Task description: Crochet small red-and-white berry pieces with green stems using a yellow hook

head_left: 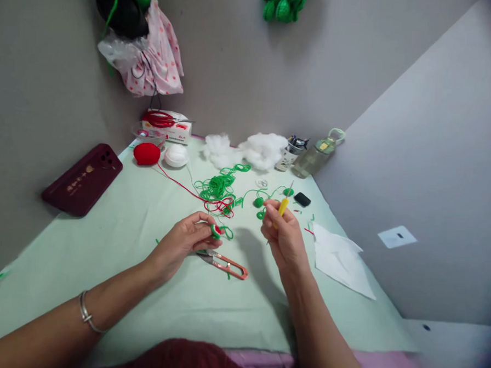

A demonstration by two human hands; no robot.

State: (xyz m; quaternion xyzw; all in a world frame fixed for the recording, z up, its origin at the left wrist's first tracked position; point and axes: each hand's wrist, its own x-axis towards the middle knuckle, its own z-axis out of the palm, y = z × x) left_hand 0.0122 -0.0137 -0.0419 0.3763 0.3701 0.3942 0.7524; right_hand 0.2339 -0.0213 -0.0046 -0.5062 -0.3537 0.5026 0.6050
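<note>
My left hand (pixel 189 236) pinches a small round crochet piece (pixel 215 232), red in the middle with a white and green edge. A loop of green yarn (pixel 227 232) trails from its right side. In my right hand (pixel 284 230) is a crochet hook (pixel 284 206) with a yellow handle, its thin metal tip pointing up. The hook is apart from the crochet piece. Orange-handled thread snips (pixel 228 265) lie on the table just below my left fingers. Beyond both hands spreads a tangle of green yarn (pixel 218 187), with red strands at its near edge.
Red (pixel 147 153) and white yarn balls (pixel 176 155) sit at the back left, near a dark red phone (pixel 83 180). White stuffing (pixel 263 151), a pen cup (pixel 289 154) and a bottle (pixel 315 157) line the wall. Small green crochet pieces (pixel 258 202) and white paper (pixel 340 260) lie rightward.
</note>
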